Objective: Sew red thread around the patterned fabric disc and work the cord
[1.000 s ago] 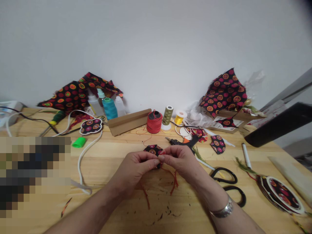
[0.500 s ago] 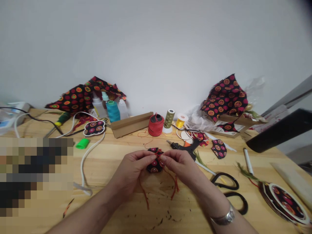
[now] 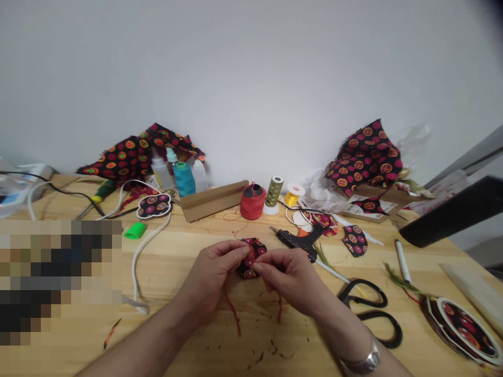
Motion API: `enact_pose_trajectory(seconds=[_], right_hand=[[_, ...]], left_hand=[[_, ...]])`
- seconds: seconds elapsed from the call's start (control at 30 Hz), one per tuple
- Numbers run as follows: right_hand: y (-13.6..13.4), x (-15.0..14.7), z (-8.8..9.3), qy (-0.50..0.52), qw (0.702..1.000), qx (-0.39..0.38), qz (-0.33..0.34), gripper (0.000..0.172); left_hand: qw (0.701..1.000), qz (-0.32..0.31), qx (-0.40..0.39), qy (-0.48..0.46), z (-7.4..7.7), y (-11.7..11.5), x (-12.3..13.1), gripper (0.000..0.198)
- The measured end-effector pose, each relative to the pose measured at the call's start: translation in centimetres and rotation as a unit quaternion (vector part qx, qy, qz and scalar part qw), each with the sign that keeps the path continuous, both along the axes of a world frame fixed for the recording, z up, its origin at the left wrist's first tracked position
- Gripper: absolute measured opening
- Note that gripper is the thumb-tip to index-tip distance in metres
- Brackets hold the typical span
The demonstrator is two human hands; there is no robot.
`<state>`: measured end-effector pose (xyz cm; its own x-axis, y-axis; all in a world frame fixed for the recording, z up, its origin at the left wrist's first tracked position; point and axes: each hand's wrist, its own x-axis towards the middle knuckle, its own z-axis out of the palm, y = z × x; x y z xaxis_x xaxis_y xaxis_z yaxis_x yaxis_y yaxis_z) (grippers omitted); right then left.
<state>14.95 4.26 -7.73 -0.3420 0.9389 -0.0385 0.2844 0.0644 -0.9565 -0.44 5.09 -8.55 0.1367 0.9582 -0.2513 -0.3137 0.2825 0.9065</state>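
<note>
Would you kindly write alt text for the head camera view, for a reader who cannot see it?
A left hand and right hand pinch a small black patterned fabric piece trailing red thread over a wooden workbench. A glue gun, black-handled scissors and a red spool lie nearby.

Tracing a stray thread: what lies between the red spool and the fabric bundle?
Head view: a thin red thread lies on the wooden table between the red spool and the patterned fabric bundle.

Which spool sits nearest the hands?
The red cord spool, straight ahead of them; the olive thread spool, gold spool and teal thread cone all stand farther off.
</note>
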Motion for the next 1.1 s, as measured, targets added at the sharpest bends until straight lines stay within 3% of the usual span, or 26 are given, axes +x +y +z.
enact_pose_trajectory(seconds=[0.2,0.37,0.5,0.57,0.63,0.7,0.73,0.83,0.9,1.1], right_hand=[[-0.8,-0.6,-0.4,-0.066,0.993,0.075,0.055,0.026],[-1.1,-0.5,0.0,-0.143,0.968,0.174,0.109,0.027],[-1.4,0.0,0.9,-0.115,0.956,0.217,0.161,0.019],[-1.1,0.1,1.0,-0.075,0.964,0.236,0.095,0.018],[-0.5,0.1,0.7,-0.028,0.968,0.248,-0.031,0.017],[0.3,0.0,0.1,0.022,0.967,0.222,-0.125,0.008],[0.6,-0.1,-0.2,0.045,0.973,0.178,-0.136,0.005],[1.1,-0.4,-0.7,0.147,0.982,0.01,-0.121,0.01],[1.1,-0.6,-0.7,0.193,0.973,-0.059,-0.111,0.014],[0.8,-0.9,0.0,0.212,0.966,-0.086,-0.117,0.012]], left_hand=[[0.997,-0.02,-0.063,-0.047,0.1,0.0,-0.1,0.008],[0.986,-0.032,-0.124,-0.108,-0.1,0.2,-0.4,0.005],[0.979,-0.053,-0.13,-0.146,-0.3,0.4,-0.4,0.015],[0.978,-0.067,-0.118,-0.158,-0.4,0.4,-0.4,0.014],[0.979,-0.074,-0.108,-0.154,-0.5,0.3,-0.4,0.011],[0.982,-0.074,-0.109,-0.136,-0.4,0.2,-0.3,0.009],[0.983,-0.074,-0.11,-0.124,-0.4,0.2,-0.3,0.009],[0.986,-0.079,-0.106,-0.1,-0.1,0.0,-0.1,0.008],[0.987,-0.085,-0.109,-0.086,0.0,-0.2,0.0,0.008],[0.988,-0.09,-0.113,-0.062,-0.3,-0.5,0.3,0.008]])
